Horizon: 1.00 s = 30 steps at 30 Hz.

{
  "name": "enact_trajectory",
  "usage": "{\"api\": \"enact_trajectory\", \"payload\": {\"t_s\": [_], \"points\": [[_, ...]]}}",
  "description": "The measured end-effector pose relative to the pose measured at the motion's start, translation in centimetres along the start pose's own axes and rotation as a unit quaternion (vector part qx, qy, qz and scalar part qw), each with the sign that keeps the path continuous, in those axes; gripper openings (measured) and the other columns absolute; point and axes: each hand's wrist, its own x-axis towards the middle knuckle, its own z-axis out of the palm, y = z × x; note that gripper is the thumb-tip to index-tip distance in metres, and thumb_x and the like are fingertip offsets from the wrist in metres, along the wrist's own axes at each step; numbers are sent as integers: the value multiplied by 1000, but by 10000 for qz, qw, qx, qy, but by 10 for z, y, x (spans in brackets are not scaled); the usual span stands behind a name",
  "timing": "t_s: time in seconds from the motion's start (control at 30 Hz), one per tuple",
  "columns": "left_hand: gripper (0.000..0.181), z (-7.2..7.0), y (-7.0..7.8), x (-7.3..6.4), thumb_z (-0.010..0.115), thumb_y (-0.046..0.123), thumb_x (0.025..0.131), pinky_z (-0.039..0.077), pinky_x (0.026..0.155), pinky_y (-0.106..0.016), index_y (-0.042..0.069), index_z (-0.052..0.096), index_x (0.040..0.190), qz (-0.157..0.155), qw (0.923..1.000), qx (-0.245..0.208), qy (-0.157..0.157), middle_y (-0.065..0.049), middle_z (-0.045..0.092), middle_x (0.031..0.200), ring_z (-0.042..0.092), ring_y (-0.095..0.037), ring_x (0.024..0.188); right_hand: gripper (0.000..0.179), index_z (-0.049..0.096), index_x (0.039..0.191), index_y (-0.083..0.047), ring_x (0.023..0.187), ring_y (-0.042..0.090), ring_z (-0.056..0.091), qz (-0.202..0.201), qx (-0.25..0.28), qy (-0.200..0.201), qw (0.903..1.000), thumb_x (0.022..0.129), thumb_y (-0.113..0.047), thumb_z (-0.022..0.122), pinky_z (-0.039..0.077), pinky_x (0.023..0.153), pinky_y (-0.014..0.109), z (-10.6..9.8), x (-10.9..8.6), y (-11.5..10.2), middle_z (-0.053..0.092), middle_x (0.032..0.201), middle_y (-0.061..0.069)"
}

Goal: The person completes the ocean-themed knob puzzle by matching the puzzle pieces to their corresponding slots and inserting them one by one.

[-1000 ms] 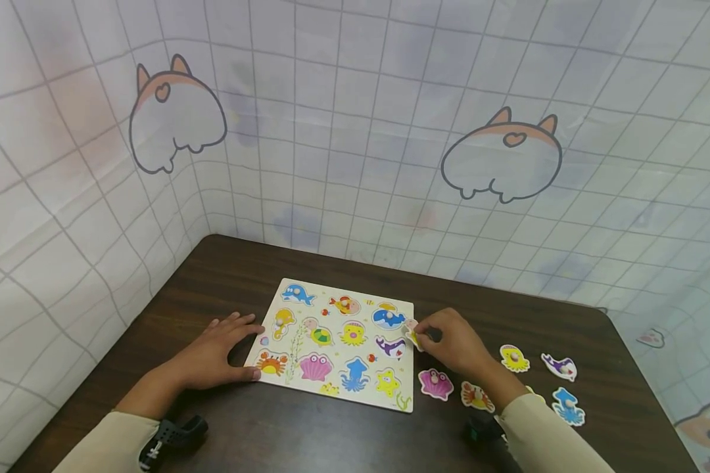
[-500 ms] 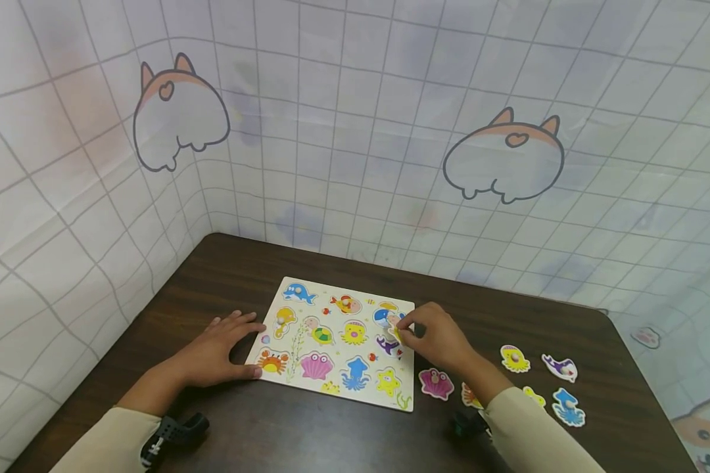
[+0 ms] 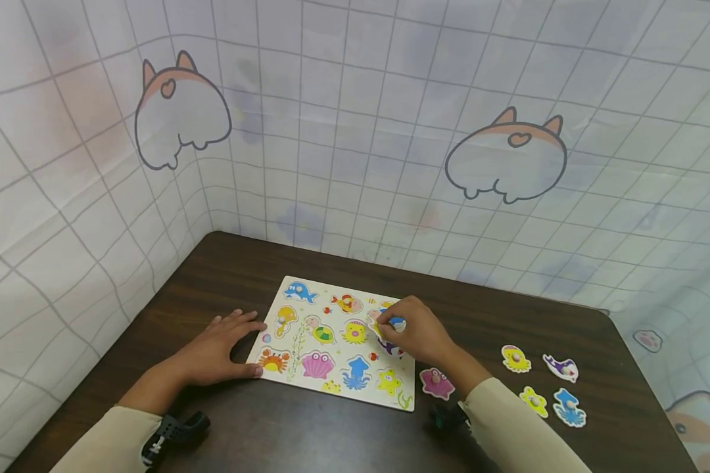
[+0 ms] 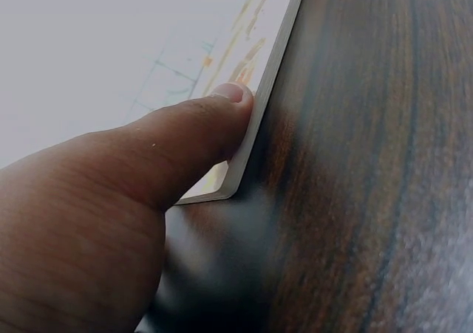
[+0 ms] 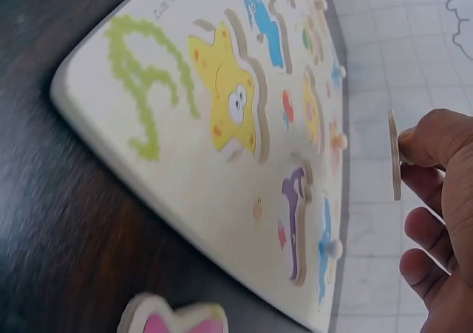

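Note:
My right hand [image 3: 417, 332] pinches the small knob of a turtle puzzle piece [image 3: 375, 320] above the right part of the wooden sea-animal puzzle board [image 3: 307, 310]. In the right wrist view the piece [image 5: 395, 156] shows edge-on, raised off the board between thumb and finger. My left hand [image 3: 215, 351] spreads its fingers along the board's left edge. Its thumb [image 4: 199, 126] presses on the near corner. A printed turtle [image 3: 321, 333] shows in the board, left of the held piece. Knobbed dolphin [image 3: 300, 291], seahorse [image 3: 284, 320] and fish [image 3: 346, 303] pieces sit in the board.
Loose pieces lie right of the board: a pink shell [image 3: 436, 383], an octopus [image 3: 515, 359], a purple whale [image 3: 561, 368], a starfish [image 3: 534, 401] and a squid [image 3: 569, 407]. A grid-patterned cloth [image 3: 343, 164] hangs behind the dark table [image 3: 260, 420].
My right hand has carried the turtle piece left from the board's right edge to over the board. The right forearm now covers the loose crab piece. My left hand stays put.

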Motion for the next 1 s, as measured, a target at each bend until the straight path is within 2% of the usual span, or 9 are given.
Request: {"api": "enact_trajectory", "payload": {"t_s": [0.43, 0.73, 1.0], "points": [[89, 0, 1, 0, 76, 69, 78, 10, 118, -68, 20, 52, 149, -15, 10000, -27, 8, -16, 37, 161, 23, -47, 150, 7, 81, 97, -23, 105, 11, 55, -350, -30, -70, 9994, 91, -22, 81, 52, 94, 38, 8, 11, -13, 69, 95, -19], [90, -1, 3, -1, 75, 71, 78, 10, 118, -68, 21, 53, 149, -40, 10000, -24, 19, -16, 38, 160, 23, -47, 150, 6, 81, 97, -22, 102, 12, 55, -538, 26, -184, 9984, 91, -20, 79, 53, 92, 35, 16, 21, -22, 71, 96, -16], [89, 0, 1, -1, 76, 70, 78, 10, 118, -69, 21, 53, 149, -58, 10000, -20, 32, -16, 38, 160, 23, -47, 150, 5, 80, 96, -24, 104, 11, 55, -545, -139, -334, 9979, 93, -23, 76, 52, 93, 34, 26, 30, -29, 71, 96, -19]]}}
